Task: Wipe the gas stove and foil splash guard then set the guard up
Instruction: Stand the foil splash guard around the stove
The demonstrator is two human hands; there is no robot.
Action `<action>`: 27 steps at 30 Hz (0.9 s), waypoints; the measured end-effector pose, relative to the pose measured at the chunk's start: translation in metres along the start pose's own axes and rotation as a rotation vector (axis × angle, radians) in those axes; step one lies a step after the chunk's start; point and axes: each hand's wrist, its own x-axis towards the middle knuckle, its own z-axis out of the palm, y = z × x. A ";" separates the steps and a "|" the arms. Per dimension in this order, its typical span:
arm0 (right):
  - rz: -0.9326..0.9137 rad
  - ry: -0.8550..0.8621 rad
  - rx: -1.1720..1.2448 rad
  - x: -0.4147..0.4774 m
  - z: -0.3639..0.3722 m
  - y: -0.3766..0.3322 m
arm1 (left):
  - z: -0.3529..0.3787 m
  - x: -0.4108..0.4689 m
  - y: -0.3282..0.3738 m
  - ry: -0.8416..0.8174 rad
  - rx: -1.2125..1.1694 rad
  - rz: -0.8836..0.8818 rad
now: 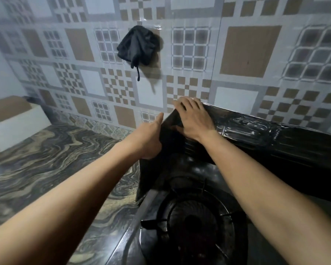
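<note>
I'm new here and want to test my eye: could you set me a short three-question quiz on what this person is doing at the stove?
1. True or false: the splash guard lies flat on the counter.
2. Which hand rests on the guard's corner fold: A left, B right?
3. What hangs on the tiled wall?

Key: 1 false, it stands upright behind the burner. 2 B, the right hand; the left hand is at the side panel. 3 A black cloth.

both arms outstretched, left hand [151, 140] gripping, right hand [193, 119] flat.
</note>
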 end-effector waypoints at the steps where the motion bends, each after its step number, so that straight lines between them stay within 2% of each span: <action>1: -0.020 -0.009 0.011 0.000 0.001 0.001 | -0.002 0.002 -0.001 -0.033 -0.013 -0.029; 4: -0.074 -0.057 0.003 0.001 -0.001 0.005 | -0.009 0.001 0.001 -0.140 -0.003 -0.049; 10: -0.045 -0.066 -0.030 0.002 -0.001 -0.001 | -0.004 -0.004 0.010 -0.090 -0.003 -0.025; 16: -0.103 -0.177 0.081 -0.006 -0.018 0.013 | -0.011 -0.001 0.013 -0.127 -0.016 -0.049; 19: -0.096 -0.158 0.006 -0.034 -0.034 0.028 | -0.013 0.000 0.018 -0.151 -0.043 -0.084; 22: -0.084 -0.086 -0.166 -0.066 -0.039 0.045 | -0.014 0.010 0.024 -0.184 -0.059 -0.143; 25: -0.026 -0.163 -0.360 -0.087 -0.036 0.058 | -0.017 0.026 0.029 -0.130 -0.002 -0.100; 27: 0.014 -0.220 -0.393 -0.093 -0.030 0.065 | -0.019 0.039 0.032 -0.084 -0.005 -0.076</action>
